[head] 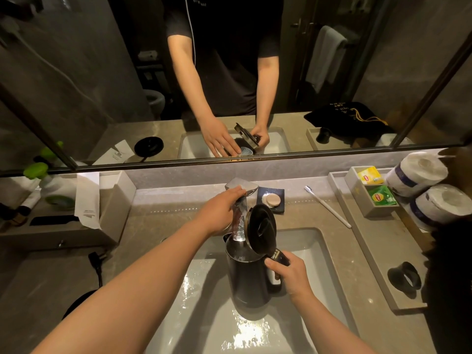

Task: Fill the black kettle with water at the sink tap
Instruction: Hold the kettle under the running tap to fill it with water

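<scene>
The black kettle [249,279] stands upright in the white sink [314,256], its round lid [261,229] flipped open and standing up. My right hand [290,273] grips the kettle's handle on its right side. The chrome tap [240,208] reaches over the kettle's mouth, its spout end just above the opening. My left hand [219,213] rests on the tap, fingers up at its flat lever top. Water glistens on the sink floor in front of the kettle.
A soap dish [270,199] and a toothbrush [328,206] lie behind the sink. At right, a tray [378,251] holds tea bags, toilet rolls and a black cup. The kettle's base [76,304] and plug lie on the counter at left. A mirror faces me.
</scene>
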A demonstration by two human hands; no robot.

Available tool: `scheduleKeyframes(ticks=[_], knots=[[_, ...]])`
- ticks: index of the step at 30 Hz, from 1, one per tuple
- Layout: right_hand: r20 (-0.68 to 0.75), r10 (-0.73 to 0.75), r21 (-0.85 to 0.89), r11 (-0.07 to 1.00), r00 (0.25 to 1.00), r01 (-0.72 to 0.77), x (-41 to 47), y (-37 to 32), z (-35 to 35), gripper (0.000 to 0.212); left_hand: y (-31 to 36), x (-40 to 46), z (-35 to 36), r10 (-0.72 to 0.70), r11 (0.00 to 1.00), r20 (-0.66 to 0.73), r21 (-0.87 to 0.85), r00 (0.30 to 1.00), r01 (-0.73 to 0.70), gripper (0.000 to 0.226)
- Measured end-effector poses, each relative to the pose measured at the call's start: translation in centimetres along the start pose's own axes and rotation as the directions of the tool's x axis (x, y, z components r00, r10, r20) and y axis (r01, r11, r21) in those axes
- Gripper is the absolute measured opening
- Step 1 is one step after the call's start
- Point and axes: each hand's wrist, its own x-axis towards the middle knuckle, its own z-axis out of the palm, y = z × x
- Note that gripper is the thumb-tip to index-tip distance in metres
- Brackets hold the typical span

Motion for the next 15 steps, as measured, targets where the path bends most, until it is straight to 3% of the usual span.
scheduleKeyframes(ticks=[15], knots=[[0.021, 0.012, 0.002, 1.000, 1.000, -0.012, 0.08, -0.04, 0.07, 0.021, -0.31, -0.28, 0.01, 0.014, 1.000, 0.033, 0.016, 0.999, -0.014, 0.063]])
